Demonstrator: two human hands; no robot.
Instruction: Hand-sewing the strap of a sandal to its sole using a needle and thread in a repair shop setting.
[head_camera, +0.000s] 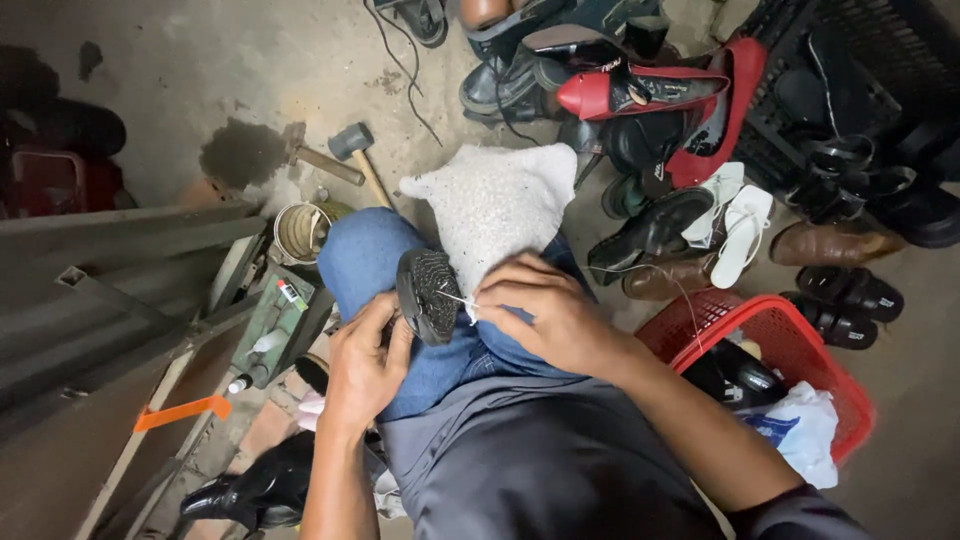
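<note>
Black rubber, the shoe sole (428, 295) lies on the person's lap over blue jeans. The left hand (365, 362) grips the shoe's edge; the right hand (548, 312) pinches a white thread (456, 297) drawn taut from the sole, so stitching seems in hand. Next comes a steady pull. A white cloth (497, 205) covers the knee.
</note>
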